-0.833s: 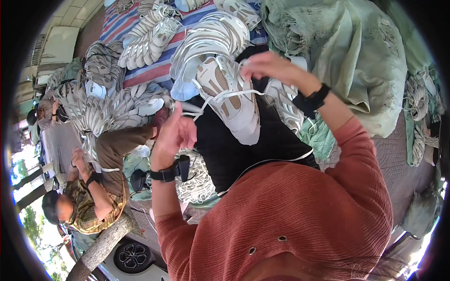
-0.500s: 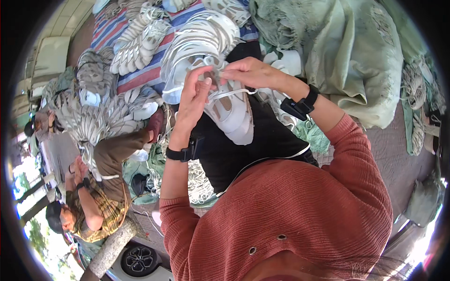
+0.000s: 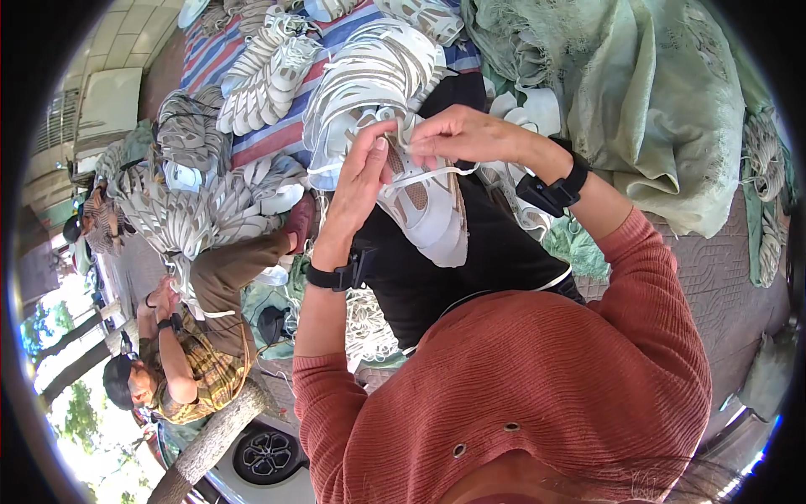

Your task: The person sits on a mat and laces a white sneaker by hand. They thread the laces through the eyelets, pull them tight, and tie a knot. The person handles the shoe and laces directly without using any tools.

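A white and beige shoe upper (image 3: 435, 225) lies across my black-clad lap, its toe toward me. A white shoelace (image 3: 425, 175) runs across its eyelet area, with an end sticking out to the right. My left hand (image 3: 361, 178) is closed at the left edge of the upper, thumb and index finger bent around it. Over the right eyelets, my right hand (image 3: 464, 137) pinches the lace, fingers pointing down; the fingertips are partly hidden. Just beyond my hands lies a fanned stack of similar uppers (image 3: 369, 71).
Several more upper piles (image 3: 264, 84) rest on a striped sheet (image 3: 269, 143) and at the left. A large pale green sack (image 3: 646, 109) stands at the right. A co-worker in a plaid shirt (image 3: 210, 370) sits at the left. White laces (image 3: 369, 328) lie beside my lap.
The whole view has shifted slightly, with the scene moving to the right. My right hand's fingers have curled downward over the eyelets. My left hand stays at the upper.
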{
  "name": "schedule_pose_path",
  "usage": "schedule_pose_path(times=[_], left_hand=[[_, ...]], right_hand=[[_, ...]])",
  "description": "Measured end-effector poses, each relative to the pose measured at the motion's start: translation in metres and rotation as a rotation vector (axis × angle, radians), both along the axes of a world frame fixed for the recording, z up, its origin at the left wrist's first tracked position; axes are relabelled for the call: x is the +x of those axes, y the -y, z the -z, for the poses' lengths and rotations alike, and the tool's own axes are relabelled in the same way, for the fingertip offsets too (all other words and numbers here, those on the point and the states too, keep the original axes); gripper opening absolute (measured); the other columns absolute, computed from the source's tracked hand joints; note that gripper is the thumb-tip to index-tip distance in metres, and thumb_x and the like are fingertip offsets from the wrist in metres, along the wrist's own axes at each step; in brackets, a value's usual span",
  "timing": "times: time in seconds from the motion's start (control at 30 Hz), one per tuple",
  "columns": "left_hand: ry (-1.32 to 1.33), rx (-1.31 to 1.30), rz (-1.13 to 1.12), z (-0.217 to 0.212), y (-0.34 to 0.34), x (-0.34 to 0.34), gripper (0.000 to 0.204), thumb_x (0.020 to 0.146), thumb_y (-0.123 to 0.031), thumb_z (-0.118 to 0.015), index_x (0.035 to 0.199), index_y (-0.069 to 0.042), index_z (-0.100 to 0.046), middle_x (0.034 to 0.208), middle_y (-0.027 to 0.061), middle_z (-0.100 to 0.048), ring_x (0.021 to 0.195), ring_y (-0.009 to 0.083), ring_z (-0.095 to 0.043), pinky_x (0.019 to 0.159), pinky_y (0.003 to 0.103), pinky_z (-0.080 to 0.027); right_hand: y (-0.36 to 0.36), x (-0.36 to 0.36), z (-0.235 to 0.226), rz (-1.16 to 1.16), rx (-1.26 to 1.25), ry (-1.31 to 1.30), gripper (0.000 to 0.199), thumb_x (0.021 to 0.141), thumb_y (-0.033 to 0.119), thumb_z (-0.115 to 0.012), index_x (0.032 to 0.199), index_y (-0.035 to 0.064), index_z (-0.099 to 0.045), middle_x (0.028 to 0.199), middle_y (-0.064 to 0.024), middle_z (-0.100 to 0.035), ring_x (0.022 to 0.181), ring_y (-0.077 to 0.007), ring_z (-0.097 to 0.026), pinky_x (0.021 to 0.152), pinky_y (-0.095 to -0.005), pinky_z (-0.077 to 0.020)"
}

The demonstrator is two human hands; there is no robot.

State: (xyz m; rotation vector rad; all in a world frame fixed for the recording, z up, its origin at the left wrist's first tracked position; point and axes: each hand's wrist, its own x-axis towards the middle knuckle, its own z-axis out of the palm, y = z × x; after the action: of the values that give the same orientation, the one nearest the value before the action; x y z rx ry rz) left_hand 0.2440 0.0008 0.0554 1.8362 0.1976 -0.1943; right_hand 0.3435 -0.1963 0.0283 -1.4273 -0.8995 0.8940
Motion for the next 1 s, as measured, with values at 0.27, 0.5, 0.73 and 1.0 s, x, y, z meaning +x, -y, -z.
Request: schedule_pose_path(times=[0.27,0.5,0.73,1.0], left_hand=[[-0.221,-0.100,0.272,0.006,-0.018,0.006,0.043,0.105,-0.038,-0.040,0.120,-0.002,-0.057,0.079,0.0010,-0.055,0.057,0.0055,-0.040,0.049,0.020,-0.028],[-0.261,-0.456,-0.072,-0.005,-0.004,0.004,0.037,0.104,-0.036,-0.047,0.115,-0.004,-0.061,0.077,0.0008,-0.056,0.057,0.0046,-0.043,0.046,0.020,-0.028],[-0.293,-0.194,0.094,0.002,-0.026,-0.002,0.029,0.103,-0.031,-0.049,0.104,-0.004,-0.061,0.079,-0.0011,-0.056,0.060,0.0040,-0.042,0.050,0.018,-0.028],[-0.126,0.129,0.129,-0.005,-0.023,-0.001,0.018,0.099,-0.017,-0.053,0.092,-0.003,-0.062,0.072,-0.0013,-0.058,0.063,0.0057,-0.050,0.055,0.023,-0.038]], right_hand=[[-0.002,0.004,0.001,-0.013,0.043,0.163,0.022,0.099,0.020,-0.056,0.101,0.0027,-0.070,0.086,-0.0042,-0.069,0.079,-0.0103,-0.060,0.074,-0.0271,-0.0478],[-0.011,-0.002,-0.003,-0.005,0.031,0.167,0.022,0.097,0.019,-0.060,0.109,0.0035,-0.070,0.094,-0.0066,-0.072,0.083,-0.0098,-0.063,0.077,-0.0275,-0.0494],[-0.006,0.008,0.003,0.003,-0.040,0.149,0.021,0.096,0.019,-0.061,0.104,0.0021,-0.070,0.084,-0.0035,-0.070,0.076,-0.0090,-0.062,0.069,-0.0255,-0.0490],[-0.018,-0.001,0.007,-0.002,-0.004,-0.074,0.020,0.092,0.021,-0.065,0.096,0.0025,-0.070,0.072,-0.0013,-0.064,0.064,-0.0081,-0.056,0.060,-0.0258,-0.0454]])
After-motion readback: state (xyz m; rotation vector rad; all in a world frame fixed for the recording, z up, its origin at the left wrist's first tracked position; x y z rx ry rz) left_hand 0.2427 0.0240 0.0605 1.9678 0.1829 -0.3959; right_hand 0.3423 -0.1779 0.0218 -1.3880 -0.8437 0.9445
